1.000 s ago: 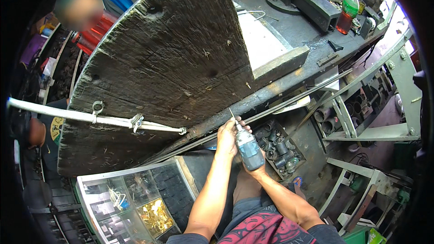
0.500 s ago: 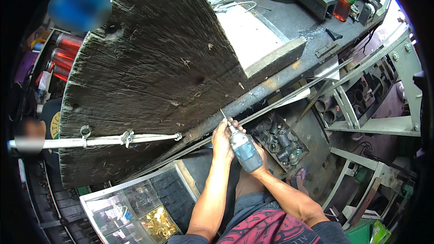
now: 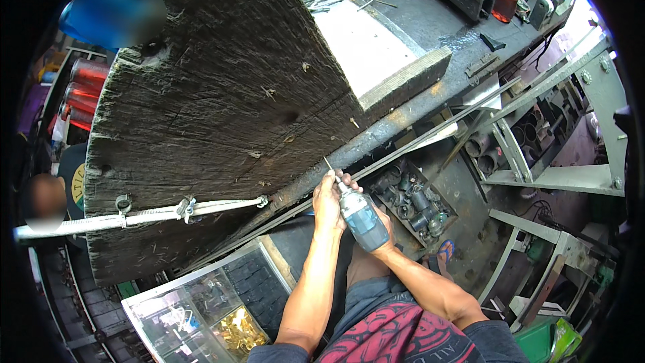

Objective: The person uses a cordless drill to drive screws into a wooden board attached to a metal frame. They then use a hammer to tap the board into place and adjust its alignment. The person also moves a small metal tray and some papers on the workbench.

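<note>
Hands (image 3: 327,205) on cylindrical power tool (image 3: 365,220), slim bit (image 3: 328,163), wooden board (image 3: 222,94) (splintery)

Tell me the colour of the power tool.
The power tool is dark blue-grey, lighter grey in front; head view.

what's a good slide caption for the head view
Right hand grips a power tool, left hand at its front end, thin bit toward a dark wooden board.

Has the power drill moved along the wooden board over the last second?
No, not noticeably: the power drill keeps its tip at about the same spot, below and left of the notched corner of the wooden board; the whole view shifted.
</note>
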